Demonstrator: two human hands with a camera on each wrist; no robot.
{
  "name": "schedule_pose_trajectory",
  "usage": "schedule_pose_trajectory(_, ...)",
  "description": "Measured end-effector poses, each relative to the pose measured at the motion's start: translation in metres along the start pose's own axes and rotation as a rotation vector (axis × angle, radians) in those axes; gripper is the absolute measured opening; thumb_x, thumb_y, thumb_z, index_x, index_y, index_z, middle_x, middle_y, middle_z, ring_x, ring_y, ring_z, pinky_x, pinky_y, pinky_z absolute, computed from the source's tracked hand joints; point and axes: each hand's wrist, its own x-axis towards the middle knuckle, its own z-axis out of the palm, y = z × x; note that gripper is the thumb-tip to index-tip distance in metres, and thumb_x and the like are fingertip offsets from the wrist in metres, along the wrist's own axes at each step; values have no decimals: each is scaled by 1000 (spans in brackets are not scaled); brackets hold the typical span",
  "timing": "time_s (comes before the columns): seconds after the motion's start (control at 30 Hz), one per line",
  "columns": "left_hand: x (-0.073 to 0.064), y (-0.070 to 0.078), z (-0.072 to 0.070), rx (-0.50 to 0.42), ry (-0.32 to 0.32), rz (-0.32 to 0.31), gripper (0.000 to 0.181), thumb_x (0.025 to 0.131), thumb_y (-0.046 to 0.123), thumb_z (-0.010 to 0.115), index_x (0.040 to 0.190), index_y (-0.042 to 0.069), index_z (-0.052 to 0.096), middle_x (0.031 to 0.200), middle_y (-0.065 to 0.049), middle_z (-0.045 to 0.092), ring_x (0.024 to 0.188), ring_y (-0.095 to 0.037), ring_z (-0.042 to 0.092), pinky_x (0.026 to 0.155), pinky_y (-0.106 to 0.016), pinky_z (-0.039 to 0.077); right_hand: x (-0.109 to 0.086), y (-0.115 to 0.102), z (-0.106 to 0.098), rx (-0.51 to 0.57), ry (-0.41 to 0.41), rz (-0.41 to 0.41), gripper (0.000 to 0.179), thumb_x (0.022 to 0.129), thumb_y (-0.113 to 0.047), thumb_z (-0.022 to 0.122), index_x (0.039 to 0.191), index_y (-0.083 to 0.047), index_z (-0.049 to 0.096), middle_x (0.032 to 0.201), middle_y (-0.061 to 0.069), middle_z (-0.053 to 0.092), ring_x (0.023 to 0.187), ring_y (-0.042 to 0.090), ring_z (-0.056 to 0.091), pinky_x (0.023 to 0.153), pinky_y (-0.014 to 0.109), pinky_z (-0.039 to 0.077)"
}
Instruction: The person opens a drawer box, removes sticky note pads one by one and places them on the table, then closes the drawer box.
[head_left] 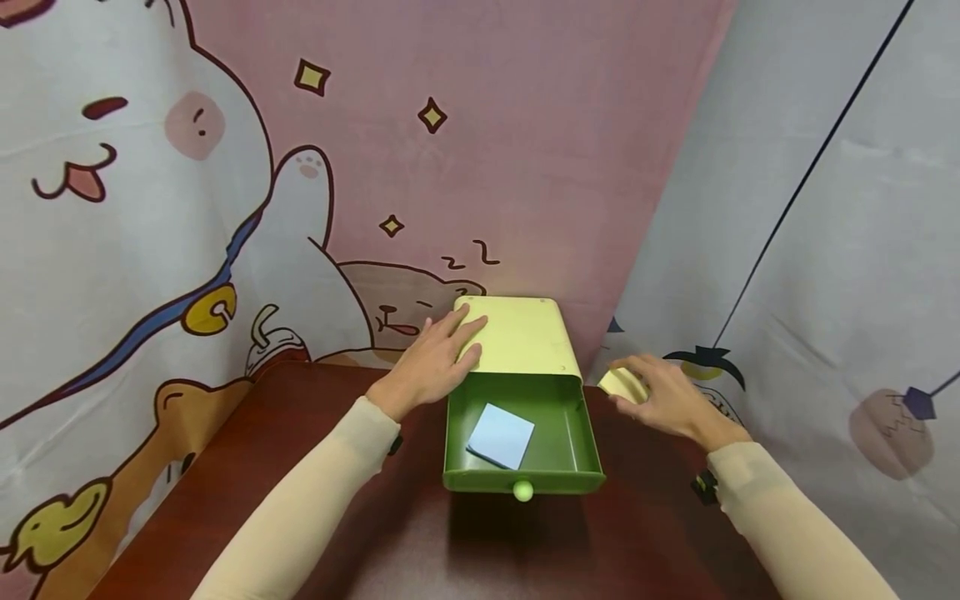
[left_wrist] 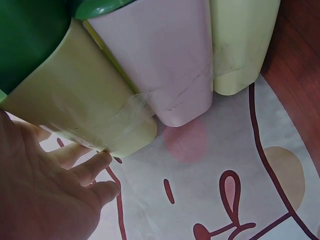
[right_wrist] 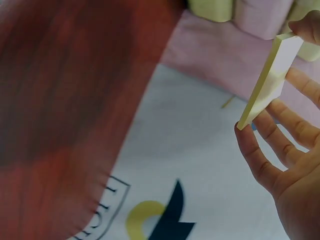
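A small drawer cabinet with a pale yellow top [head_left: 517, 337] stands against the cloth backdrop. Its green top drawer [head_left: 555, 417] is pulled out and holds a light blue sticky-note pad [head_left: 502, 436] lying at an angle. My left hand [head_left: 431, 362] rests on the left part of the cabinet's top, fingers extended. In the left wrist view, that hand [left_wrist: 55, 185] lies along the yellow casing [left_wrist: 85, 90]. To the right of the drawer, my right hand [head_left: 663, 396] pinches a pale yellow sticky-note pad [right_wrist: 270, 82] by its edges, between thumb and fingers.
The cabinet stands on a dark red wooden table [head_left: 315, 500]. A round green knob [head_left: 522, 491] sticks out of the drawer front. Below the yellow tier is a pink one [left_wrist: 160, 60]. A printed cartoon cloth [head_left: 525, 167] hangs close behind.
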Motion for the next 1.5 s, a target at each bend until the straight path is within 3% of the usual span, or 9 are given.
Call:
schedule_pose_trajectory(0.23, -2, 1, -1, 1, 2, -1, 68, 124, 55, 31, 185, 26, 37, 197, -12, 23, 182, -40, 28, 147, -72, 17, -8, 18, 17, -3, -22, 44, 50, 99, -30, 91, 143, -13, 78, 129, 16, 80, 87, 18, 61, 73, 30, 46)
schedule_pose_trajectory(0.43, -3, -1, 1, 3, 1, -5, 69, 123, 56, 30, 185, 27, 37, 197, -12, 23, 182, -41, 28, 147, -73, 18, -15, 32, 30, 19, -48, 90, 51, 98, -29, 92, 142, -9, 75, 110, 7, 79, 83, 15, 64, 71, 30, 49)
schedule_pose_trajectory(0.57, -4, 0, 1, 3, 1, -7, 68, 124, 55, 30, 185, 27, 37, 197, -12, 22, 182, -41, 28, 147, -72, 17, -19, 41, 38, 10, -54, 105, 49, 96, -30, 92, 137, -7, 77, 106, 7, 77, 85, 19, 65, 74, 34, 50)
schedule_pose_trajectory(0.83, -3, -2, 2, 5, 11, -3, 68, 124, 54, 29, 185, 26, 37, 197, -12, 23, 182, -41, 28, 147, -73, 18, -27, 57, 54, 1, -101, 163, 46, 96, -37, 95, 131, -9, 82, 135, 22, 74, 109, 36, 69, 88, 58, 60)
schedule_pose_trajectory(0.97, -4, -1, 1, 2, 11, -8, 67, 124, 54, 30, 185, 27, 38, 197, -12, 23, 182, -41, 28, 147, -72, 17, -30, 62, 61, 6, -122, 179, 46, 95, -37, 96, 128, -8, 84, 137, 26, 73, 119, 45, 71, 96, 68, 61)
schedule_pose_trajectory(1.27, -6, 1, 1, -8, 5, -2, 67, 124, 54, 31, 185, 26, 38, 197, -12, 23, 182, -41, 28, 147, -72, 16, -35, 72, 74, -8, -152, 192, 36, 90, -31, 99, 116, -9, 86, 130, 25, 77, 118, 47, 73, 98, 66, 62)
schedule_pose_trajectory(1.5, -4, 2, 0, 5, 7, -3, 68, 124, 55, 31, 185, 27, 37, 197, -12, 22, 182, -41, 28, 148, -71, 17, -30, 91, 79, 47, -161, 171, 40, 90, -44, 99, 113, -13, 88, 125, 22, 80, 117, 48, 74, 97, 67, 62)
